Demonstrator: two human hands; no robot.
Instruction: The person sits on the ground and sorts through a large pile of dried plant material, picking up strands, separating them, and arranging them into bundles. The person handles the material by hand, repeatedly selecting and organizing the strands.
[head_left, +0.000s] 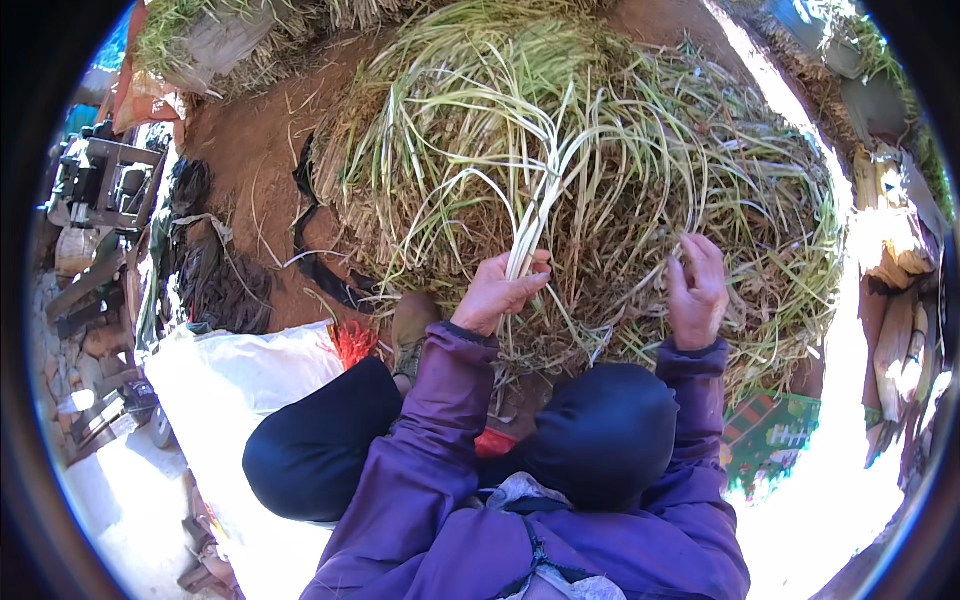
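Note:
My left hand (504, 289) is closed around the pale stalks of a small bunch of long green-and-white plants (553, 169), perhaps garlic sprouts. Their leaves fan upward and droop at the tips. My right hand (697, 289) is raised to the right, its thumb and fingers bent close together. Thin leaves pass close to its fingertips; whether it pinches one is unclear. Just beyond both hands lies a large heap of similar plants (757, 217), green at the far side and tangled with dry brown stems nearer me.
At left lie a white plastic sheet (255, 364), red plastic strands (351, 343), a black strap (322, 274) and dark crumpled cloth (225, 270) on brown earth (255, 172). Split logs (896, 225) stand at right, above a green printed mat (780, 435). Another plant bundle (225, 45) is at far left.

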